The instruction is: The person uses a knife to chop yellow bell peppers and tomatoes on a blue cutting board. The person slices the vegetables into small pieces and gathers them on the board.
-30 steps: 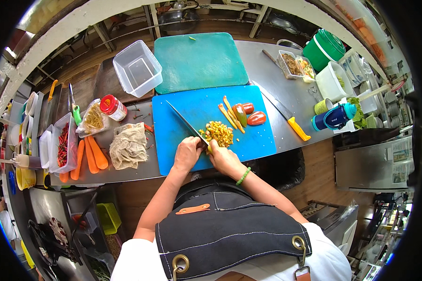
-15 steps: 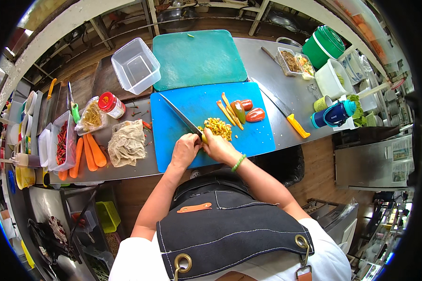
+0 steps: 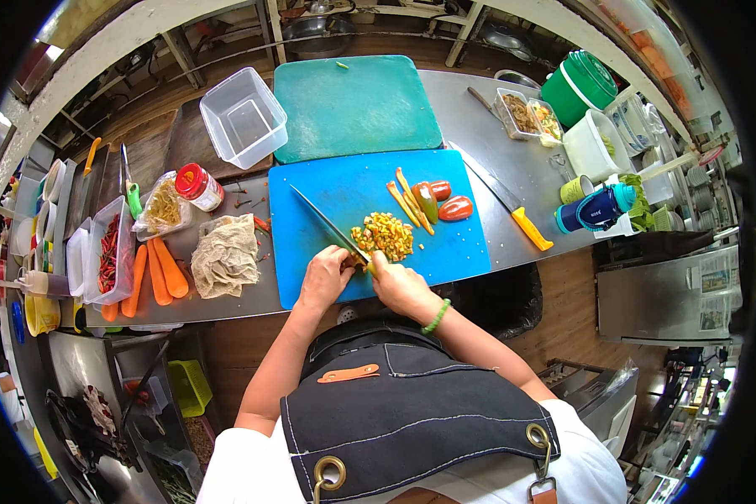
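My right hand is closed round the yellow handle of a chef's knife. The knife's long blade slants away to the far left, low over the blue cutting board. My left hand is beside the blade near the handle, its fingers curled and pressed together; what they pinch, if anything, is hidden. Just beyond my right hand lies a heap of diced yellow, red and green vegetable. Farther right are orange-brown strips, a green-and-red glossy piece and red oval pieces.
A second yellow-handled knife lies right of the board. Beyond is a green cutting board; a clear tub stands to its left. A cloth, carrots, a red-lidded jar and a chili tub sit at left.
My right hand and the knife have drawn back toward me, away from the heap, which now shows more fully. My left hand has moved slightly nearer too.
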A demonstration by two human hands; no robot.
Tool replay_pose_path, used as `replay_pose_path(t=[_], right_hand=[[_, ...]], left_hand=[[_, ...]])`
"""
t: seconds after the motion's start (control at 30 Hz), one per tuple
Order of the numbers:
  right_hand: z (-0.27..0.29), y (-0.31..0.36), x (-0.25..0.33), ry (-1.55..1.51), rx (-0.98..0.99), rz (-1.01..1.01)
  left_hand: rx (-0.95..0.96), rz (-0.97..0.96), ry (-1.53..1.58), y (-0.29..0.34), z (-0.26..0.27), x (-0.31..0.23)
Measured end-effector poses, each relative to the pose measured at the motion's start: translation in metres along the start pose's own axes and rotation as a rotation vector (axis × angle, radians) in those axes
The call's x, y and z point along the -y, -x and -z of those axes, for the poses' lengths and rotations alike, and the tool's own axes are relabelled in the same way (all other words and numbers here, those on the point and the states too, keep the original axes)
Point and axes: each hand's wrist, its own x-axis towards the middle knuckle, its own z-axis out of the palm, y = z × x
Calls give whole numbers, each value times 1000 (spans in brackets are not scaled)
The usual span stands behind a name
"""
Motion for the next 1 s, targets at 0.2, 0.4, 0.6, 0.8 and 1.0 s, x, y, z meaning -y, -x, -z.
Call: replay_pose_path(t=[0.2,0.4,0.6,0.8,1.0], right_hand=[[-5,-33,1,23,-55,89],[-14,-1,4,58,-49,22],[-4,-23,9,-16,-12,35],[-23,-10,1,-57,-36,19],[4,-10,13,-78,26,31]], left_hand=[[13,42,13,-3,1,-4],[0,21,17,-5,0,-1],[31,23,-32,-4,-1,3],[8,7,6,-3,-3,0],[-21,45,-67,-1,-1,-5]])
